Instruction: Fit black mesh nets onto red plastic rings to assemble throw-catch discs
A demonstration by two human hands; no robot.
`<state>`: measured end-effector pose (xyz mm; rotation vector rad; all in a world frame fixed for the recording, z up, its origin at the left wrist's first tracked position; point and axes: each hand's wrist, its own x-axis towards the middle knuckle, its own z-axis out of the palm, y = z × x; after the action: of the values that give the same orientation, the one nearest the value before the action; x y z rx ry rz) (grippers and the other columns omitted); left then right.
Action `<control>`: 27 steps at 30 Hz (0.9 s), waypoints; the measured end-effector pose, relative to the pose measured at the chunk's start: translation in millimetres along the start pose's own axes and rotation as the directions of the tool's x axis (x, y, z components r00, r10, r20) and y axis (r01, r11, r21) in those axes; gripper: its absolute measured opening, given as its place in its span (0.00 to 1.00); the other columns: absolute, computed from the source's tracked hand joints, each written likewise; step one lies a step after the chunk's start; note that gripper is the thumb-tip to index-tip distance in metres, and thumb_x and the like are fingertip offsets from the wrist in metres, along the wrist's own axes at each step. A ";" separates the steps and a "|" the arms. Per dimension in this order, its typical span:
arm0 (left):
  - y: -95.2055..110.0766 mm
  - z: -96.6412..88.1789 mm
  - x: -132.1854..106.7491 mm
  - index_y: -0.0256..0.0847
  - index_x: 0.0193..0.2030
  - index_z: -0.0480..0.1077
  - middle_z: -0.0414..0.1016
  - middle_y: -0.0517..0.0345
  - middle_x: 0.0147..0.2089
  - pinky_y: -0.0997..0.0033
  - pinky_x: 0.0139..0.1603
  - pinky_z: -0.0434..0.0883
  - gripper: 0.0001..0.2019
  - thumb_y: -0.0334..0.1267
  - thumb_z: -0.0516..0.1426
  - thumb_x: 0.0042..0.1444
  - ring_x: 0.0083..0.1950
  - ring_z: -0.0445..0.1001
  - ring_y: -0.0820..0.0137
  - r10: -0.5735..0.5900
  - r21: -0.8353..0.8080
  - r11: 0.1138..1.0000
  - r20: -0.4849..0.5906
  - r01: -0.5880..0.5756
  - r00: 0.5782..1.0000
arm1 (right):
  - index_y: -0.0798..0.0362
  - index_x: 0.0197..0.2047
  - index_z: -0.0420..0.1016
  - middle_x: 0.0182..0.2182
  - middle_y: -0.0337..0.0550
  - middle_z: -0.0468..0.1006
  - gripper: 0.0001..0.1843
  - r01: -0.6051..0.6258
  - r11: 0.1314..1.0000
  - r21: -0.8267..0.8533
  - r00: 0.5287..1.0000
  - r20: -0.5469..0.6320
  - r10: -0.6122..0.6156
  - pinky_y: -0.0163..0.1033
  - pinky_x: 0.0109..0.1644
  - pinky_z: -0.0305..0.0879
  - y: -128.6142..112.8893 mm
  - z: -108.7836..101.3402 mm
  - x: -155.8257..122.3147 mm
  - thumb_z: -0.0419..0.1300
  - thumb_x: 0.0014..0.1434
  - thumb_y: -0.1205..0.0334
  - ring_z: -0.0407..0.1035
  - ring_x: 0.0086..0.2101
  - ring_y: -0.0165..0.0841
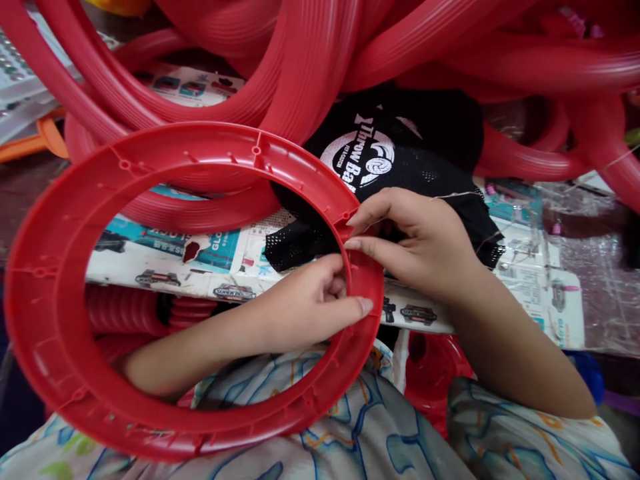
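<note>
A large red plastic ring (65, 220) lies tilted over my lap. My left arm passes through its opening, and my left hand (305, 307) grips the ring's right rim with fingers curled and thumb laid on the rim's face. My right hand (415, 243) pinches the same stretch of rim from outside, fingertips pressed together at the inner edge. Black mesh netting (395, 153) with a white round logo lies just behind both hands, and a thin thread (460, 195) runs off it to the right. Whether my right fingers hold thread or net I cannot make out.
Several more red rings (310, 60) are heaped across the top of the view. Printed cardboard sheets (220, 257) cover the surface under the net. More red plastic parts (430, 363) sit below it. Crinkled clear plastic film (595, 267) lies at the right.
</note>
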<state>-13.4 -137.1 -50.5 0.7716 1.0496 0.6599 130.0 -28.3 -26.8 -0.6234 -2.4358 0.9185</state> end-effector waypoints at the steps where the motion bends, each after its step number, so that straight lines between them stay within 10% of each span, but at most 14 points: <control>1: -0.8 0.7 0.2 0.44 0.51 0.60 0.73 0.63 0.32 0.72 0.29 0.71 0.16 0.43 0.57 0.57 0.31 0.74 0.70 -0.004 -0.008 1.000 -0.036 0.004 0.999 | 0.56 0.38 0.74 0.32 0.35 0.78 0.06 -0.006 1.000 0.005 1.000 0.000 0.006 0.31 0.37 0.68 0.0 0.5 -0.2 0.63 0.56 0.72 0.72 0.31 0.24; 11: -2.0 3.6 9.3 0.42 0.45 0.65 0.73 0.61 0.35 0.73 0.29 0.68 0.10 0.42 0.54 0.59 0.33 0.73 0.71 0.210 0.238 0.960 -0.261 -0.148 0.942 | 0.54 0.41 0.75 0.34 0.36 0.79 0.10 0.006 1.000 0.028 0.999 -0.047 -0.005 0.33 0.39 0.71 4.3 -0.3 -3.0 0.63 0.56 0.72 0.74 0.32 0.26; 19: 11.4 -3.3 2.0 0.43 0.39 0.65 0.73 0.63 0.35 0.71 0.32 0.66 0.05 0.37 0.54 0.55 0.34 0.71 0.70 0.143 0.466 0.882 -0.115 -0.073 0.983 | 0.43 0.42 0.75 0.37 0.35 0.80 0.13 0.133 0.981 0.140 0.986 -0.122 -0.116 0.38 0.40 0.75 3.6 -10.0 -5.5 0.66 0.55 0.68 0.75 0.37 0.31; 27: 9.1 -6.7 -8.4 0.43 0.36 0.62 0.66 0.68 0.27 0.76 0.23 0.59 0.07 0.39 0.57 0.53 0.26 0.63 0.76 0.023 0.473 0.879 0.073 -0.055 0.997 | 0.53 0.42 0.74 0.35 0.35 0.80 0.09 0.118 0.990 0.074 0.993 0.004 -0.119 0.30 0.40 0.71 -2.1 -1.5 -3.4 0.64 0.57 0.70 0.75 0.34 0.24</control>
<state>-23.7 -137.0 -40.9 1.2371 1.1535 0.4051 133.0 -30.9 -25.2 -0.4447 -2.4053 0.9593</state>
